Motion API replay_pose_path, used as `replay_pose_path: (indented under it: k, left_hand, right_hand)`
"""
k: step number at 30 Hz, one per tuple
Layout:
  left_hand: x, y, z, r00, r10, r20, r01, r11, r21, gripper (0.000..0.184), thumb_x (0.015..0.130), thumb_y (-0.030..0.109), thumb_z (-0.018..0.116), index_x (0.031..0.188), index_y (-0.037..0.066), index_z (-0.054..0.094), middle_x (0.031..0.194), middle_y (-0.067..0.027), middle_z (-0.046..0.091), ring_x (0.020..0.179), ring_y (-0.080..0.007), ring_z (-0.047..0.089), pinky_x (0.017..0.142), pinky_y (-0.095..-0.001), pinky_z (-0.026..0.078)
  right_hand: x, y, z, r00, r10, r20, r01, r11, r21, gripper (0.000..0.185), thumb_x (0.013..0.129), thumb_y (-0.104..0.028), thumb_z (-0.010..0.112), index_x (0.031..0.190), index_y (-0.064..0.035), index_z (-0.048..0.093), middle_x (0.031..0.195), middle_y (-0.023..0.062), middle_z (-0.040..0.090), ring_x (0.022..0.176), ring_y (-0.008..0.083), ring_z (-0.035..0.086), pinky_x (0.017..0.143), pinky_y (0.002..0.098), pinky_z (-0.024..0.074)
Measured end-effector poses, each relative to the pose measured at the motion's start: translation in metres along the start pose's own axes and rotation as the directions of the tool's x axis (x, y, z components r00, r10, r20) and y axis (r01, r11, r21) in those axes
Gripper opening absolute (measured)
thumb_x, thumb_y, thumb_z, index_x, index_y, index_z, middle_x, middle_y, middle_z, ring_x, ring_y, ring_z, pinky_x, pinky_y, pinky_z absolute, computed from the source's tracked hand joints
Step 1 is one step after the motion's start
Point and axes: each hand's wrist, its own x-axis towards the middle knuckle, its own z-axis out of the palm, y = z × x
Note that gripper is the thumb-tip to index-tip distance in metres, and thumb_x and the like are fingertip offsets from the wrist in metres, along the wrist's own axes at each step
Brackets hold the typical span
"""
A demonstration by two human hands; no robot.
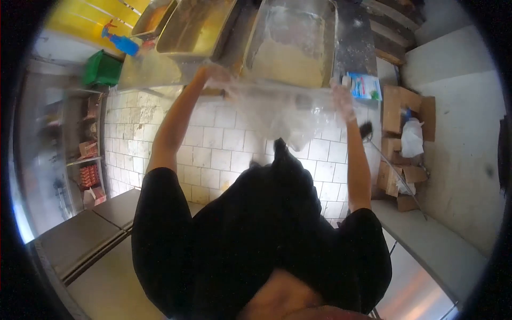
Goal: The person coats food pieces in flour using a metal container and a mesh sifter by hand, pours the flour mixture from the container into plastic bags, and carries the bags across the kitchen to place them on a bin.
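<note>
A clear plastic bag (282, 109) is stretched between my two hands and hangs down in front of my black shirt. My left hand (216, 73), blurred and apparently in a thin see-through glove, grips the bag's left upper corner near the table edge. At the other end, my right hand (343, 100) is closed on the right upper corner, also seemingly gloved. Just beyond the bag, a metal tray (329, 42) with a pale powdery layer inside stands on the table. A blue and white packet (365, 86) lies to the right of my right hand.
Another deep metal pan (216, 45) sits at the back left, near a blue spray bottle (124, 44) and a green bin (102, 69). Cardboard boxes (393, 106) and a long-handled brush (392, 165) are at the right. White floor tiles (205, 154) lie below.
</note>
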Motion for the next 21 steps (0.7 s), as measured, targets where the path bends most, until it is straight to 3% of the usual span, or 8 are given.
replay_pose_path:
  k: [3,6,12,13,15,18,20,21]
  left_hand:
    - [0.012,-0.048,0.003,0.862,-0.305,0.405,0.454,0.820,-0.348,0.030,0.090,0.036,0.049,0.109,0.018,0.065,0.116,-0.0073,0.061,0.107,-0.0248,0.055,0.090,-0.0376,0.044]
    - [0.009,-0.106,0.059,0.830,-0.492,0.264,0.551,0.649,-0.524,0.037,0.090,0.037,0.048,0.114,0.014,0.063,0.122,-0.0066,0.059,0.113,-0.0221,0.053,0.095,-0.0363,0.041]
    - [0.006,-0.132,0.049,0.833,-0.382,0.400,0.479,0.861,-0.174,0.051,0.087,0.039,0.054,0.130,0.011,0.051,0.134,-0.0076,0.049,0.126,-0.0233,0.043,0.108,-0.0348,0.030]
    - [-0.001,-0.131,0.051,0.852,-0.399,0.339,0.334,0.913,0.237,0.052,0.087,0.037,0.055,0.132,0.012,0.047,0.135,-0.0084,0.047,0.126,-0.0242,0.042,0.108,-0.0351,0.029]
    - [-0.012,-0.120,0.055,0.910,-0.347,0.226,-0.035,0.480,0.877,0.056,0.087,0.033,0.057,0.136,0.012,0.040,0.137,-0.0102,0.044,0.126,-0.0259,0.042,0.110,-0.0359,0.029]
    - [-0.020,-0.110,0.049,0.958,-0.217,0.188,-0.259,-0.369,0.893,0.061,0.087,0.030,0.058,0.140,0.013,0.032,0.140,-0.0119,0.041,0.127,-0.0277,0.041,0.111,-0.0366,0.028]
    - [-0.008,-0.087,0.046,0.799,-0.474,0.370,-0.542,-0.834,0.102,0.052,0.089,0.031,0.055,0.133,0.007,0.039,0.133,-0.0125,0.046,0.121,-0.0253,0.045,0.107,-0.0357,0.031]
    - [0.000,-0.074,0.042,0.706,-0.630,0.323,-0.508,-0.768,-0.389,0.049,0.090,0.031,0.053,0.130,0.004,0.043,0.130,-0.0127,0.048,0.119,-0.0241,0.047,0.105,-0.0352,0.033]
  right_hand:
    - [0.023,-0.003,0.016,0.740,0.380,-0.555,-0.321,0.925,0.205,0.054,0.091,-0.033,0.051,0.135,-0.0040,0.037,0.142,0.0080,0.038,0.109,0.0161,0.049,0.094,0.0348,0.0401]
    - [0.035,-0.003,0.028,0.666,-0.009,-0.746,-0.510,0.724,-0.464,0.043,0.094,-0.022,0.049,0.133,-0.0068,0.040,0.115,0.0072,0.056,0.084,0.0158,0.062,0.067,0.0260,0.0520]
    - [0.097,-0.047,0.037,0.618,-0.007,-0.786,-0.722,0.391,-0.571,0.044,0.091,-0.037,0.050,0.123,-0.0056,0.052,0.097,0.0144,0.061,0.087,0.0222,0.062,0.070,0.0320,0.0490]
    - [0.105,-0.053,0.040,0.614,0.008,-0.789,-0.739,0.356,-0.571,0.046,0.091,-0.039,0.050,0.121,-0.0054,0.054,0.094,0.0156,0.061,0.088,0.0233,0.062,0.070,0.0330,0.0485]
    - [0.119,-0.057,0.044,0.615,0.005,-0.789,-0.758,0.279,-0.589,0.049,0.090,-0.045,0.050,0.118,-0.0050,0.058,0.088,0.0180,0.063,0.089,0.0254,0.062,0.071,0.0350,0.0475]
    - [0.136,-0.060,0.050,0.590,-0.062,-0.805,-0.774,0.239,-0.586,0.048,0.089,-0.047,0.051,0.108,-0.0053,0.065,0.087,0.0205,0.062,0.093,0.0283,0.061,0.075,0.0373,0.0458]
    - [0.148,-0.083,0.074,0.459,0.173,-0.871,-0.860,0.330,-0.388,0.045,0.091,-0.043,0.049,0.119,-0.0090,0.060,0.106,0.0202,0.060,0.104,0.0331,0.056,0.091,0.0383,0.0393]
    - [0.136,-0.068,0.060,0.458,0.166,-0.874,-0.861,0.329,-0.389,0.045,0.091,-0.043,0.049,0.119,-0.0090,0.060,0.106,0.0202,0.060,0.104,0.0331,0.056,0.091,0.0383,0.0393]
